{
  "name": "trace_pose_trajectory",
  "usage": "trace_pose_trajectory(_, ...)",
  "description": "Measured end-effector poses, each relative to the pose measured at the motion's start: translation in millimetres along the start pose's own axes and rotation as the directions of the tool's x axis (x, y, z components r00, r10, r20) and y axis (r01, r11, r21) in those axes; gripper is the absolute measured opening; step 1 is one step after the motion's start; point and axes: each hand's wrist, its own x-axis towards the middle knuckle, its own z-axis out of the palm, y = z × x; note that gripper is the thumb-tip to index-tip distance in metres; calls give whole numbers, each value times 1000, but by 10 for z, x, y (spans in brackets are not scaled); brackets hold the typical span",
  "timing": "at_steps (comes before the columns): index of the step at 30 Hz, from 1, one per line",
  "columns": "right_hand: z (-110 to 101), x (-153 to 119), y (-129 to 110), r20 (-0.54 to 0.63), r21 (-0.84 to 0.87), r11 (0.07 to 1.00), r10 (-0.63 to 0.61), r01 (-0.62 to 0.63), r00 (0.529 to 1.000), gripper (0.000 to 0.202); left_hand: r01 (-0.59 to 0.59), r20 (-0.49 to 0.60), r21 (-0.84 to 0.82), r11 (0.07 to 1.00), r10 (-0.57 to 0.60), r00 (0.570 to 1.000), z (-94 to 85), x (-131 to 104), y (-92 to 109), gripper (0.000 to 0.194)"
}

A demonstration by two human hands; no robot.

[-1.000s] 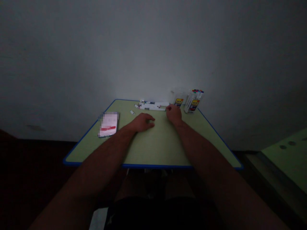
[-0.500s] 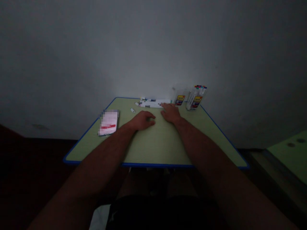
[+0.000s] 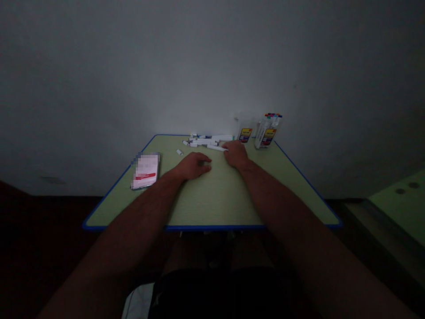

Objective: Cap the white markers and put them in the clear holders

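Note:
Near the back of the table, my right hand [image 3: 236,153] pinches the right end of a white marker [image 3: 216,147]. This marker slants slightly, its left end by the other pens. Several white markers [image 3: 204,141] lie in a loose pile just behind it, against the wall side. My left hand [image 3: 194,165] rests on the tabletop, thumb and fingers apart, holding nothing. A small white cap [image 3: 179,152] lies beyond and left of that hand.
A clear plastic case [image 3: 245,133] with a yellow label stands behind my right hand. Beside it, another clear case [image 3: 267,135] holds several upright markers. A phone [image 3: 146,170] lies at the left on the blue-edged table [image 3: 219,199]. The wall [image 3: 199,66] rises directly behind.
My right hand has closed from lying spread over the markers to gripping one marker's end. That marker now sits angled away from the pile. The view has shifted slightly; my left hand stays put.

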Motion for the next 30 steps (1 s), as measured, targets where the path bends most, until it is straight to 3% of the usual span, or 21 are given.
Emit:
trace_pose_trajectory(14, -76, -70, 67, 65, 44, 995, 88, -91, 994, 28, 75, 8, 5, 997, -75, 997, -17, -15, 2, 42)
trace_pose_trajectory(20, -75, -88, 71, 86, 70, 996, 48, -54, 995, 40, 116, -2, 26, 993, -116, 993, -38, -30, 8, 43)
trace_pose_trajectory(25, -117, -108, 32, 125, 74, 997, 21, -30, 992, 30, 110, -7, 23, 994, -110, 994, -38, -29, -3, 42)
trace_pose_trajectory(30, -190, -116, 4, 182, 108, 991, 61, -82, 981, 24, 103, -10, 33, 994, -103, 995, -32, -21, -2, 40)
